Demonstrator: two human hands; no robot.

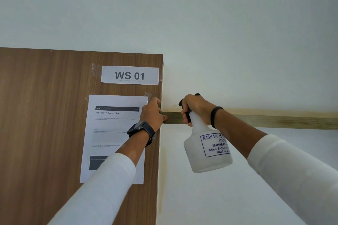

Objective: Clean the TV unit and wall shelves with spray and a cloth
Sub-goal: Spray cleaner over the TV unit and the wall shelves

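My right hand [193, 108] grips the black trigger head of a white plastic spray bottle [206, 150], held up just in front of the wall shelf's front edge [265, 121]. The bottle hangs below my fist, its printed label facing me. My left hand [152, 113] reaches up to the shelf's left end, where it meets the tall wooden panel [45, 133]; its fingers curl around that end of the shelf. No cloth is visible.
Two papers are taped to the wooden panel: a "WS 01" sign [129, 75] and an instruction sheet [113, 126], partly covered by my left forearm. White wall [237, 42] fills the area above and below the shelf.
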